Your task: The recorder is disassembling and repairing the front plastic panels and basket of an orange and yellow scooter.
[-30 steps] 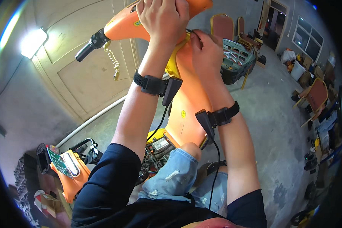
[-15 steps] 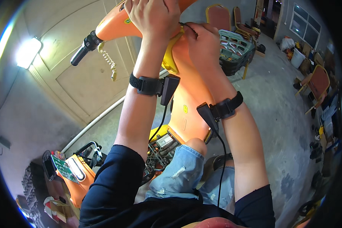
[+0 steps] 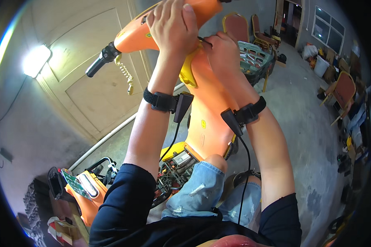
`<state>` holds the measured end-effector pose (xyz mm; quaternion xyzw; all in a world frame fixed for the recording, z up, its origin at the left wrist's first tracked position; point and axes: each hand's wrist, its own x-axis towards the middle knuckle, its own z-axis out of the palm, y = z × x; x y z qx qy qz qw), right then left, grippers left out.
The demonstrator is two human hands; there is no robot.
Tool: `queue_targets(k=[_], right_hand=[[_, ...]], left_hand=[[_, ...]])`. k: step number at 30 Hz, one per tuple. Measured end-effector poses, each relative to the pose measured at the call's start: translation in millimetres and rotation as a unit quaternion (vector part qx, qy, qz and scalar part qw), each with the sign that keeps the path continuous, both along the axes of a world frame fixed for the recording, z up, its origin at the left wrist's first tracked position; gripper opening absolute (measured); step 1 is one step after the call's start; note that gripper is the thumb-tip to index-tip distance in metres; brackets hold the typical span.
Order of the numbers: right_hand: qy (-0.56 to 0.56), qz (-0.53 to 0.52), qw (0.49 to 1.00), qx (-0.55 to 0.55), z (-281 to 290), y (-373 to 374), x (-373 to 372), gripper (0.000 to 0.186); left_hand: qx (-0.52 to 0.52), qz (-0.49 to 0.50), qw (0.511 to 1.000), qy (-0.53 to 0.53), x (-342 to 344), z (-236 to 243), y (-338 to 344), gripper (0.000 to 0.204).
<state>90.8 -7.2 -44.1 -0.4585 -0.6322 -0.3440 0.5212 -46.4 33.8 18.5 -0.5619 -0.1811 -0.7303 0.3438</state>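
We look down at two bare hands on an orange scooter (image 3: 208, 111), near its cowl (image 3: 136, 36) at the top of the view. The left hand (image 3: 173, 26) lies over the cowl, fingers bent; we cannot tell whether it grips. Just to its right, the right hand (image 3: 223, 53) is curled beside a thin dark piece (image 3: 202, 40), its fingertips partly hidden, so we cannot tell if they pinch it. A yellow panel (image 3: 187, 73) shows just below.
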Motion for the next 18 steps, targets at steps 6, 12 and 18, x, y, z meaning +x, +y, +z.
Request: queue_targets(k=[6, 12, 18], right_hand=[[-0.059, -0.018, 0.996, 0.06, 0.9, 1.5, -1.2, 0.003], [-0.059, -0.053, 0.995, 0.067, -1.9, -2.4, -4.4, 0.005], [-0.06, -0.048, 0.994, 0.083, -4.8, -3.6, -2.1, 0.013]], left_hand=[[0.004, -0.042, 0.999, 0.029, -8.7, -4.6, 6.5, 0.029], [-0.255, -0.442, 0.84, -0.184, 7.1, -67.0, -78.3, 0.022], [-0.453, -0.662, 0.551, -0.23, 28.5, -73.0, -57.9, 0.018]])
